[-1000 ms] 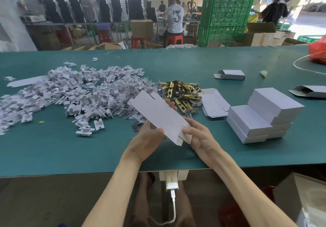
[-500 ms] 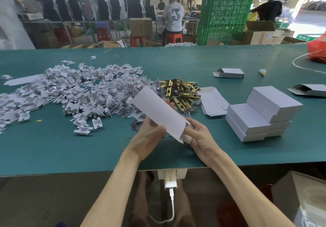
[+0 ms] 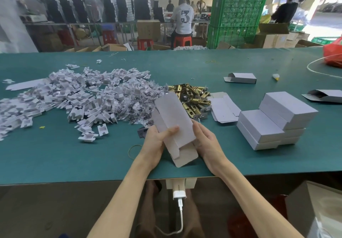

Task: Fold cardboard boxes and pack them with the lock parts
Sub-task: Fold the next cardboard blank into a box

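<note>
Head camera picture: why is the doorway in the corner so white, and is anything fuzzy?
In the head view, the doorway at top right is washed out by daylight, so little detail shows there. The person standing next to it is blurred. The cardboard box and the left hand and right hand holding it look sharp. The table is evenly lit, with no strong glare.

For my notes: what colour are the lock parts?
The lock parts are brass-gold, clearest in head view.
</note>
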`<control>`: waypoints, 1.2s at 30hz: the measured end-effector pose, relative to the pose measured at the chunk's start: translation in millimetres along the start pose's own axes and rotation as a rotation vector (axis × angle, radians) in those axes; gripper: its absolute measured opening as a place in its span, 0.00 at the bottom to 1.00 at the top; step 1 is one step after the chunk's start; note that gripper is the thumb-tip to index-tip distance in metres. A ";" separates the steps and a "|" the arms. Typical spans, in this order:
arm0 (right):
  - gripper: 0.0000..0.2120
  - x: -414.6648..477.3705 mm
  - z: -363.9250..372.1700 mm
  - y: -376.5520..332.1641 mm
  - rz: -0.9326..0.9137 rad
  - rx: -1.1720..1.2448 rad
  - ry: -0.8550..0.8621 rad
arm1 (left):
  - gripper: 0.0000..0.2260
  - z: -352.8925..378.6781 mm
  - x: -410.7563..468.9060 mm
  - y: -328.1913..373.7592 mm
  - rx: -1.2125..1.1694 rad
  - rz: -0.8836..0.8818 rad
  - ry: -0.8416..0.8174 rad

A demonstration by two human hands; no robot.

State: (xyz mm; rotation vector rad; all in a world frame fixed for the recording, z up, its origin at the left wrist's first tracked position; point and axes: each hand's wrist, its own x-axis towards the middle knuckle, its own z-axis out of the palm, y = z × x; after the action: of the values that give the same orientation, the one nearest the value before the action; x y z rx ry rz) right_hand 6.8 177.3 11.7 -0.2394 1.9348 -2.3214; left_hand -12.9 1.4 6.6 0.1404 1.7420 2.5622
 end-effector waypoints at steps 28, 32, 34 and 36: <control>0.19 4.6 -0.6 5.6 -0.060 -0.011 0.103 | 0.17 6.6 0.3 -7.7 0.097 0.032 0.034; 0.18 3.9 -0.7 5.9 -0.056 0.011 0.098 | 0.21 6.6 -0.9 -7.5 0.110 0.041 0.015; 0.20 4.7 -0.7 6.5 -0.054 0.011 0.095 | 0.23 6.6 -1.1 -7.3 0.113 0.046 0.004; 0.20 5.5 -1.2 7.5 -0.046 -0.009 0.111 | 0.23 6.6 -1.3 -7.4 0.119 0.044 0.023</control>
State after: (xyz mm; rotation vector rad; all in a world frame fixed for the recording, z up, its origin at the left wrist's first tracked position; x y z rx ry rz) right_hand 1.0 176.1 4.4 -0.1604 2.0111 -2.4040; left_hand -11.1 10.1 2.0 0.1558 1.9214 2.4988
